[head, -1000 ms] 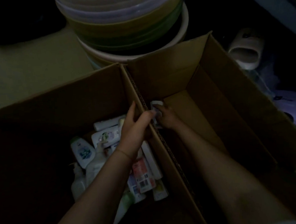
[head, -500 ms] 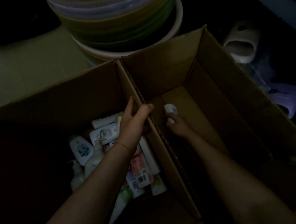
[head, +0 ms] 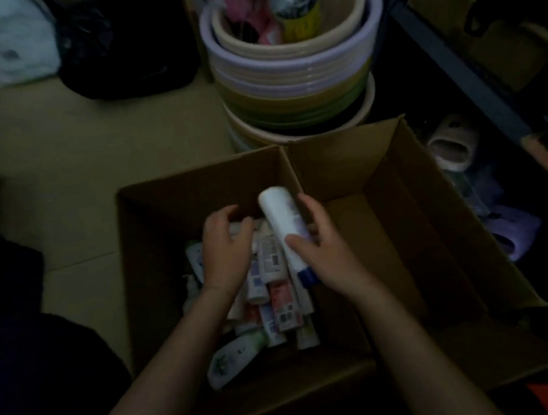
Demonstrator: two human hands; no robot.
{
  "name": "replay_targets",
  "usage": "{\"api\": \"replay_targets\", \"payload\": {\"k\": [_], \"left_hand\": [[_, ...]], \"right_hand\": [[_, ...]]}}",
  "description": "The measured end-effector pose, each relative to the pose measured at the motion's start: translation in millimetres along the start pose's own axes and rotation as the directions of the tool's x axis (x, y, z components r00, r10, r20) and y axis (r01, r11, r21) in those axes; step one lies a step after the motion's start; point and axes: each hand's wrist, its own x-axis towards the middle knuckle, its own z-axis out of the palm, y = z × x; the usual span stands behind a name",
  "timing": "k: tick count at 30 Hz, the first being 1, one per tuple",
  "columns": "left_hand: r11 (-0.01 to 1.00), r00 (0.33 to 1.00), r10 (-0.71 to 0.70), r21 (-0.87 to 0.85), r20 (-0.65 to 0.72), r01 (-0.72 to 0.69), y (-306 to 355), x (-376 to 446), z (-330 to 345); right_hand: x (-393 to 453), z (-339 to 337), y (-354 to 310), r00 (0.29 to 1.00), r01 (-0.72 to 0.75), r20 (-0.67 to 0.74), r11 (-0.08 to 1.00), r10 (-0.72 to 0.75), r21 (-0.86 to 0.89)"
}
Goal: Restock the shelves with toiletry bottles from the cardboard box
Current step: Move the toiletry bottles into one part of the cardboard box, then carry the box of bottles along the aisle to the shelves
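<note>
From the head camera I see my right hand (head: 324,252) wrapped round a white cylindrical plastic bottle (head: 283,230) above the open brown cardboard box (head: 420,225) — picking stage. My left hand (head: 224,246) curls onto the bottles beneath it, grip unclear. Next, I judge, comes lifting clear toward a shelf.

Matt brown cardboard box (head: 397,174), smooth white plastic bottle (head: 280,220), glossy plastic basins (head: 296,80).

Left box (head: 155,253): we see bottles (head: 275,295) piled, little room.
Right box (head: 400,228): floor bare.
Behind: basins (head: 293,80) block.
</note>
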Motion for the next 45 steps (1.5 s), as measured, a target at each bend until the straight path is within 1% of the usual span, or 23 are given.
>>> {"api": "replay_targets", "payload": {"k": [1, 2, 3, 4, 5, 7, 8, 9, 13, 16, 18, 21, 23, 26, 28, 29, 31, 33, 36, 38, 41, 43, 45], "left_hand": [[0.991, 0.991, 0.067, 0.121, -0.120, -0.053, -11, -3, -17], [0.964, 0.971, 0.108, 0.260, -0.211, -0.051, -23, -4, -31], [0.925, 0.955, 0.118, 0.381, -0.270, -0.007, -36, -4, -41], [0.886, 0.951, 0.086, 0.459, -0.295, 0.063, -43, -6, -50], [0.858, 0.953, 0.018, 0.495, -0.302, 0.140, -50, -6, -55], [0.812, 0.951, -0.112, 0.526, -0.288, 0.255, -55, -5, -60], [0.795, 0.950, -0.136, 0.542, -0.280, 0.273, -54, -4, -60], [0.784, 0.951, -0.139, 0.556, -0.275, 0.275, -53, -3, -60], [0.758, 0.947, -0.157, 0.580, -0.279, 0.297, -52, -2, -57], [0.746, 0.946, -0.174, 0.590, -0.274, 0.308, -56, -4, -59], [0.746, 0.933, -0.238, 0.565, -0.269, 0.353, -58, -5, -66], [0.705, 0.914, -0.298, 0.582, -0.275, 0.405, -66, -5, -79], [0.698, 0.916, -0.290, 0.594, -0.278, 0.401, -67, -4, -83], [0.712, 0.914, -0.294, 0.575, -0.278, 0.404, -66, 0, -80], [0.730, 0.920, -0.278, 0.562, -0.276, 0.389, -68, 2, -75], [0.736, 0.920, -0.275, 0.555, -0.278, 0.388, -69, 4, -73], [0.734, 0.918, -0.307, 0.551, -0.250, 0.396, -73, 0, -72], [0.708, 0.904, -0.393, 0.571, -0.170, 0.415, -77, -10, -77], [0.639, 0.867, -0.489, 0.636, -0.098, 0.432, -78, -26, -99], [0.623, 0.848, -0.526, 0.647, -0.070, 0.440, -76, -37, -114], [0.678, 0.857, -0.515, 0.603, -0.019, 0.421, -67, -54, -137], [0.705, 0.861, -0.509, 0.572, -0.004, 0.420, -55, -66, -156], [0.719, 0.852, -0.524, 0.540, 0.010, 0.436, -38, -80, -177]], "right_hand": [[2, 12, 4, 1.000, -0.006, -0.019, 0.999, 0.005, -0.051], [5, 22, 8, 0.999, -0.020, -0.051, 0.995, 0.015, -0.100], [7, 28, 10, 0.996, -0.031, -0.086, 0.988, 0.018, -0.149], [9, 31, 13, 0.992, -0.016, -0.122, 0.974, -0.012, -0.225], [10, 33, 13, 0.984, 0.025, -0.158, 0.939, -0.084, -0.344], [12, 31, 16, 0.941, 0.120, -0.198, 0.816, -0.276, -0.565], [13, 30, 18, 0.917, 0.139, -0.207, 0.759, -0.341, -0.636], [14, 29, 21, 0.903, 0.131, -0.218, 0.722, -0.370, -0.679], [12, 31, 27, 0.902, 0.027, -0.275, 0.677, -0.334, -0.736], [10, 38, 25, 0.890, 0.005, -0.296, 0.658, -0.346, -0.753], [8, 42, 24, 0.884, 0.012, -0.302, 0.662, -0.357, -0.749], [4, 47, 23, 0.878, -0.015, -0.326, 0.660, -0.350, -0.751], [5, 47, 23, 0.887, -0.096, -0.363, 0.654, -0.286, -0.750], [10, 44, 28, 0.914, -0.273, -0.402, 0.658, -0.050, -0.702], [14, 41, 34, 0.911, -0.329, -0.408, 0.695, 0.056, -0.639], [16, 41, 38, 0.909, -0.348, -0.409, 0.693, 0.084, -0.631], [16, 42, 45, 0.899, -0.405, -0.412, 0.632, 0.146, -0.661], [10, 41, 44, 0.890, -0.448, -0.408, 0.546, 0.202, -0.708], [-3, 29, 28, 0.893, -0.445, -0.357, 0.419, 0.274, -0.792], [-12, 19, 15, 0.889, -0.440, -0.323, 0.414, 0.325, -0.797], [-28, 11, -8, 0.868, -0.468, -0.310, 0.429, 0.389, -0.773], [-37, 5, -31, 0.866, -0.470, -0.306, 0.433, 0.395, -0.769], [-52, -3, -60, 0.880, -0.443, -0.286, 0.441, 0.379, -0.781]]}}
